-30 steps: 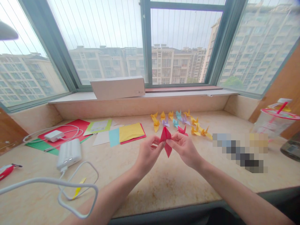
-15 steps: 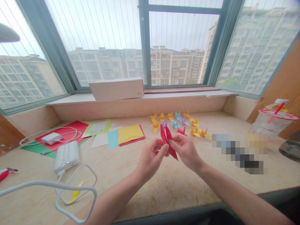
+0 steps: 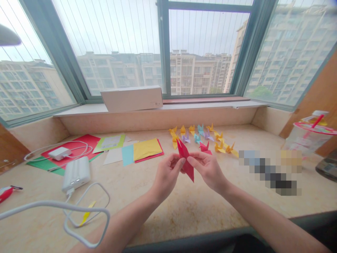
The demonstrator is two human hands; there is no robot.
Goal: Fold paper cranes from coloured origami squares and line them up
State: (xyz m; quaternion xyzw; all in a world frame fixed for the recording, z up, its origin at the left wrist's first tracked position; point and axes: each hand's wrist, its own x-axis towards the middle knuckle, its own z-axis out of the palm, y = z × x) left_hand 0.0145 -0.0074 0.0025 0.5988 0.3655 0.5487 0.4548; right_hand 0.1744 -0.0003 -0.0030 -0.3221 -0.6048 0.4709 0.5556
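A piece of folded red origami paper is held up above the counter, its long points running from upper left to lower right. My left hand pinches its left side with thumb and fingers. From the right, my right hand pinches the same paper near its middle. Both hands are closed, and some fingertips are hidden behind the folds. Just beyond them, a finished red paper crane stands on the counter, with several yellow, blue and purple cranes grouped behind it.
Left of my hands lies a stack of coloured paper. Farther left are a white power bank, a looping white cable and a charger. A lidded plastic cup stands at right. A white box rests on the sill.
The two upper points of the red paper, spread apart before, now lie close together. The paper has turned slightly, and both hands still grip it.
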